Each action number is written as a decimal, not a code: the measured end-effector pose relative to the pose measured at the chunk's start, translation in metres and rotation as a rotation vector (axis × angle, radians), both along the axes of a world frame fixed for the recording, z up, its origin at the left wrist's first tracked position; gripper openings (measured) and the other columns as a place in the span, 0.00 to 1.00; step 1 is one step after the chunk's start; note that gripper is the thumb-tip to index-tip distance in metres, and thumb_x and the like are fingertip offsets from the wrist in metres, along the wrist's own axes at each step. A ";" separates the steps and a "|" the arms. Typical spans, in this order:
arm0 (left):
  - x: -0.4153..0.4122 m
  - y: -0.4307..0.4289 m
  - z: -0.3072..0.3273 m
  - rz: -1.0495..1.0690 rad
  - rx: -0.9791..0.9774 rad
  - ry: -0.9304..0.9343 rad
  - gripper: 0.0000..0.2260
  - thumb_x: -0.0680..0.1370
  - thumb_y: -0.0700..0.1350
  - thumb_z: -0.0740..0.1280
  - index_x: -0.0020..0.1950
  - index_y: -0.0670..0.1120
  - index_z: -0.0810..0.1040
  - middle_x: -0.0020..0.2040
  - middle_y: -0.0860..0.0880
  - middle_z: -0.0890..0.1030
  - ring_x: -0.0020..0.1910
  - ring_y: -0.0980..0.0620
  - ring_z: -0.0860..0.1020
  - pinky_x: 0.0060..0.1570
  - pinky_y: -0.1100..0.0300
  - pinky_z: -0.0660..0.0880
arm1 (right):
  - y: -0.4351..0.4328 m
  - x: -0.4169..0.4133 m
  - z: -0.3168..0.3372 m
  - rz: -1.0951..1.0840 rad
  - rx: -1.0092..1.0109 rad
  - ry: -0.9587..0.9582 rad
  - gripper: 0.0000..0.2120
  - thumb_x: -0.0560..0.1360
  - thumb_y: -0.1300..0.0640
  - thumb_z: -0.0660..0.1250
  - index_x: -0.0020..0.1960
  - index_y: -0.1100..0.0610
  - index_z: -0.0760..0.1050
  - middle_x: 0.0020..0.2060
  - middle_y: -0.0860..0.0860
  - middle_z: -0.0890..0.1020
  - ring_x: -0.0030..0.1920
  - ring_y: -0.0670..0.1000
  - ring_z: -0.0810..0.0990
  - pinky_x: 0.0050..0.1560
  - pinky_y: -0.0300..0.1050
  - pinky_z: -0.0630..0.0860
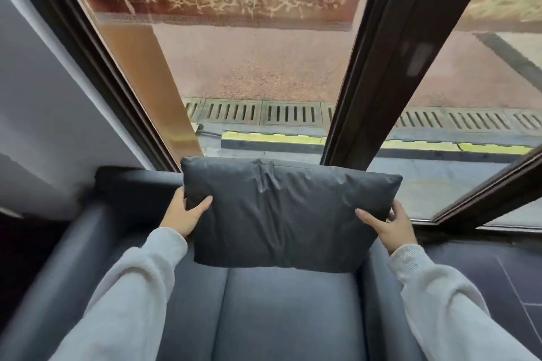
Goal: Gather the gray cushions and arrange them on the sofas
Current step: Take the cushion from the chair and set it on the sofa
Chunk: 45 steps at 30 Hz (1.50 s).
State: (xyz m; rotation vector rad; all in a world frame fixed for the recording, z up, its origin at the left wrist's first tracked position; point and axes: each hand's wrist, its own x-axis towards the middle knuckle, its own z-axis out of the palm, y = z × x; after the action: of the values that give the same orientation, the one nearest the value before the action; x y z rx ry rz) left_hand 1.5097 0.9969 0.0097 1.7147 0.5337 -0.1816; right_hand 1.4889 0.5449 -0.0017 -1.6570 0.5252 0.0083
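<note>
I am holding a dark gray cushion point(289, 214) upright at the center of the frame, against the backrest of the gray sofa point(281, 311). My left hand point(184, 214) is gripping its left edge, thumb lying across the front, and my right hand point(391, 227) is gripping its right edge likewise. Behind the cushion, a dark-framed window point(390, 67) is filling the upper frame, showing reddish pavement and a drain grate point(261, 113) outside.
</note>
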 end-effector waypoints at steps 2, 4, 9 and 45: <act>0.016 -0.011 -0.025 0.045 -0.039 0.073 0.21 0.80 0.53 0.71 0.71 0.55 0.71 0.64 0.50 0.81 0.61 0.48 0.81 0.51 0.51 0.79 | -0.009 0.017 -0.033 0.001 -0.026 0.007 0.27 0.66 0.58 0.85 0.58 0.43 0.77 0.59 0.47 0.84 0.59 0.49 0.83 0.61 0.51 0.79; 0.029 -0.020 -0.047 0.109 -0.111 0.139 0.20 0.82 0.56 0.67 0.73 0.54 0.72 0.65 0.52 0.80 0.61 0.47 0.80 0.51 0.51 0.79 | -0.018 0.027 -0.063 -0.010 -0.079 0.028 0.26 0.66 0.61 0.84 0.56 0.44 0.76 0.58 0.48 0.84 0.58 0.48 0.83 0.58 0.48 0.79; 0.048 -0.034 -0.099 0.077 -0.101 0.170 0.22 0.82 0.53 0.68 0.76 0.59 0.70 0.71 0.50 0.77 0.62 0.48 0.78 0.55 0.48 0.79 | -0.033 0.040 -0.123 0.037 -0.171 0.133 0.40 0.67 0.56 0.84 0.74 0.47 0.69 0.70 0.51 0.76 0.69 0.51 0.76 0.70 0.53 0.73; 0.007 -0.036 -0.029 -0.451 0.905 0.174 0.35 0.83 0.63 0.58 0.84 0.61 0.42 0.86 0.46 0.45 0.84 0.40 0.45 0.79 0.37 0.53 | 0.127 0.068 -0.031 0.907 -1.074 0.172 0.35 0.82 0.34 0.57 0.82 0.53 0.62 0.78 0.57 0.69 0.77 0.60 0.69 0.75 0.57 0.67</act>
State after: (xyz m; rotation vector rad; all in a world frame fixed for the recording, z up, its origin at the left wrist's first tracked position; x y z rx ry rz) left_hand 1.5165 0.9613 -0.0192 2.7158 0.3582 -0.4632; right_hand 1.5566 0.6719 -0.0330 -2.8406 -0.2214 0.6326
